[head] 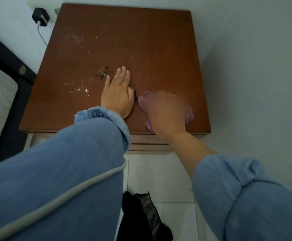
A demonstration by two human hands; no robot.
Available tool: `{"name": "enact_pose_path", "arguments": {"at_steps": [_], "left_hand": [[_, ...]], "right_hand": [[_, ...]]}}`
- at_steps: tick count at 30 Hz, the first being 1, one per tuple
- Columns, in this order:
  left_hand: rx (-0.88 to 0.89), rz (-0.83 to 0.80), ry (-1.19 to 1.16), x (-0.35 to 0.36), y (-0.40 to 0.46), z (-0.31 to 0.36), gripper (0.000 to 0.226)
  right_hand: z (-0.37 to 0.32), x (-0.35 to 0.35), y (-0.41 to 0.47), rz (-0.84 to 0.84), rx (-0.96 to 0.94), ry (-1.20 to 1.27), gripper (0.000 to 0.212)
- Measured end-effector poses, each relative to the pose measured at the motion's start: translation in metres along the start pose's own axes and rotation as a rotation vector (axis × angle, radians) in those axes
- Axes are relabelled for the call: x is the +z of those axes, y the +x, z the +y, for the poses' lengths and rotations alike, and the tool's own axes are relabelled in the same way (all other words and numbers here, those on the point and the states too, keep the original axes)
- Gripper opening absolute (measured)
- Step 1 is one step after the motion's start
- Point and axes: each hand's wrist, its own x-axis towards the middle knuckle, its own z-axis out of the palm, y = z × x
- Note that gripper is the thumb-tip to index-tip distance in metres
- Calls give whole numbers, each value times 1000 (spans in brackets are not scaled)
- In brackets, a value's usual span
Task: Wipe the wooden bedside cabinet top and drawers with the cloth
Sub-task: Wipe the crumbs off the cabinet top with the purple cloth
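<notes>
The brown wooden cabinet top [141, 40] fills the middle of the head view. White specks and dark crumbs [103, 74] are scattered over its left half. My left hand [118, 94] lies flat on the wood near the front, fingers together and pointing away. Just to its right, my right hand [166, 113] is blurred and presses a purple cloth [188, 115] against the top near the front right. The cloth shows at both sides of that hand. A drawer front [147, 145] is partly visible below the front edge.
White walls enclose the cabinet at the back and right. A black charger [41, 16] with a white cable is plugged in at the back left. A black bed frame [7, 66] and white mattress lie to the left. Dark fabric [141, 218] lies on the white floor tiles.
</notes>
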Motion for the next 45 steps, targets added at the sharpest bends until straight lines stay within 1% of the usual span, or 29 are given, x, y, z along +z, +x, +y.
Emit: {"name": "enact_pose_path", "arguments": {"at_steps": [8, 12, 17, 20, 22, 24, 26, 27, 30, 33, 35, 38, 40, 42, 45], "left_hand": [[4, 9, 6, 0, -1, -2, 55], [8, 1, 6, 0, -2, -1, 55], [8, -19, 22, 0, -6, -1, 55], [2, -36, 27, 1, -7, -2, 56], [0, -47, 31, 0, -8, 1, 56], [-2, -53, 28, -1, -10, 3, 55], [-2, -65, 22, -4, -13, 3, 55], [-1, -67, 23, -6, -15, 2, 55], [23, -41, 31, -13, -8, 1, 58], [53, 6, 10, -23, 26, -7, 62], [48, 14, 8, -29, 54, -19, 61], [32, -26, 32, -26, 89, -38, 56], [4, -48, 32, -20, 101, -46, 58], [-32, -31, -9, -6, 119, -54, 62], [-5, 30, -47, -8, 113, -46, 66]], "right_hand": [[-8, -5, -38, 39, -17, -3, 38], [-4, -7, -52, 48, -79, 16, 41], [-2, -14, -73, -27, -121, 34, 44], [3, -21, -80, -63, -150, 45, 36], [10, -29, -80, -46, -120, 84, 31], [15, -38, -70, 49, -23, 201, 32], [19, -46, -48, 120, 65, 325, 34], [21, -49, -32, 123, 102, 367, 36], [26, -56, 27, 60, 192, 423, 34], [29, -57, 86, 38, 263, 448, 34], [29, -55, 120, 51, 284, 448, 34], [32, -46, 173, 68, 313, 418, 34], [31, -37, 204, 67, 337, 417, 33], [26, -21, 253, 87, 357, 425, 32], [25, -16, 292, 134, 366, 359, 33]]}}
